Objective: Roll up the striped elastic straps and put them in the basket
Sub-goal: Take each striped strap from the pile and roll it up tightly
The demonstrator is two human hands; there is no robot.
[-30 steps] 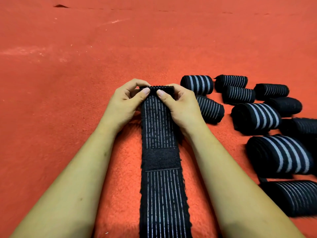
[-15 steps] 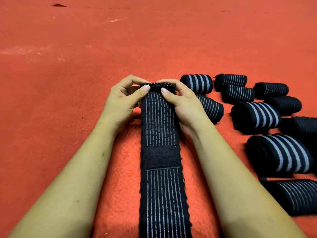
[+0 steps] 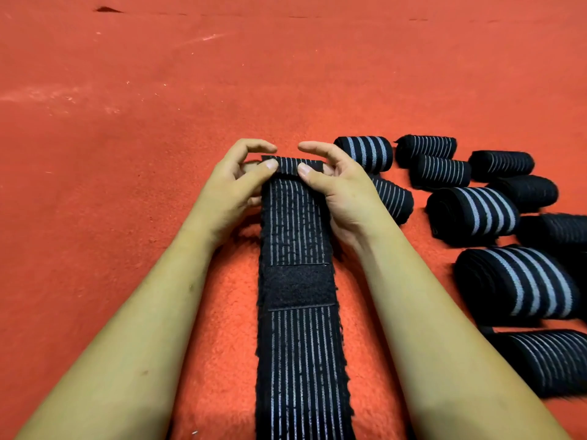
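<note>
A long black elastic strap with thin grey stripes point(image 3: 298, 360) is lying flat on a fuzzy red carpet point(image 3: 143, 106), running straight away from the person, with its far end turned over into a small tight roll point(image 3: 293, 164). The left hand point(image 3: 233, 192) is pinching the left end of that roll, thumb pressing on its near face and lower fingers curling in behind, while the index finger is arching above it without touching. The right hand point(image 3: 344, 188) is mirroring the hold at the strap's right edge, thumb on the roll and index finger lifted over it. Partway along the strap, a plain black fastening patch point(image 3: 297, 285) is crossing its width between the two forearms. To the right of the strap, a cluster of finished black striped rolls point(image 3: 473, 211) is sitting on the carpet, the closest one lying just beyond the right hand.
</note>
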